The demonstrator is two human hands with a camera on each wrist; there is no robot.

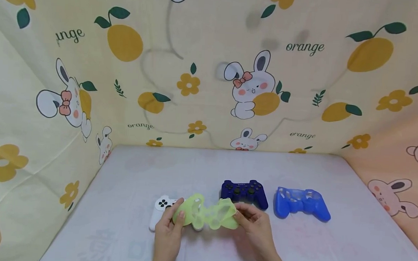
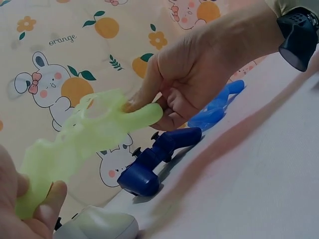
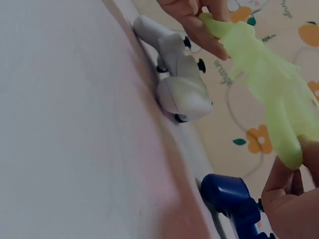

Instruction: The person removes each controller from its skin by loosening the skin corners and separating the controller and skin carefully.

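A pale yellow-green silicone controller cover is held up in the air between both hands. At its left grip end, my left hand pinches it between thumb and fingers. The other grip end is pinched by my right hand. Below and behind the cover lies a white game controller, partly hidden by the cover and the left hand; its two grips show in the right wrist view. A dark blue game controller rests on the table just beyond the right hand.
To the right on the white-covered table lies a bright blue silicone controller cover. Patterned cloth walls with rabbits and oranges close off the back and both sides.
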